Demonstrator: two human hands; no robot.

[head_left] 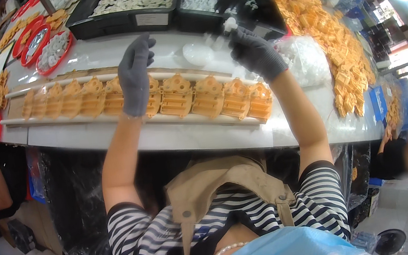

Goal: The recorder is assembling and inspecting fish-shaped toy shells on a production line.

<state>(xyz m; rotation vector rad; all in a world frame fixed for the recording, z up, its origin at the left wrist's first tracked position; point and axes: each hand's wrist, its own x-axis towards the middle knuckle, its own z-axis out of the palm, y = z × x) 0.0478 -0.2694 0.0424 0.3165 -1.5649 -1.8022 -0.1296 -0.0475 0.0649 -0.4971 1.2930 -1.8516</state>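
Observation:
Both my hands wear dark grey gloves. My right hand [258,54] is closed, pinching small white plastic pieces [230,23] at the fingertips near the front edge of a black tray [271,13]. My left hand [137,77] is above a row of orange plastic housings [177,97], its fingers partly curled but apart, with nothing visible in them. The housings lie side by side between two long white rails [203,120], some hidden under my left hand. A round translucent white piece [199,53] is on the table between my hands.
Another black tray [158,22] holds many flat cream pieces. Red bowls [54,53] of white parts stand at left. A heap of orange parts [340,56] covers the right side, beside a clear plastic bag [304,58]. Other people work at both sides and across.

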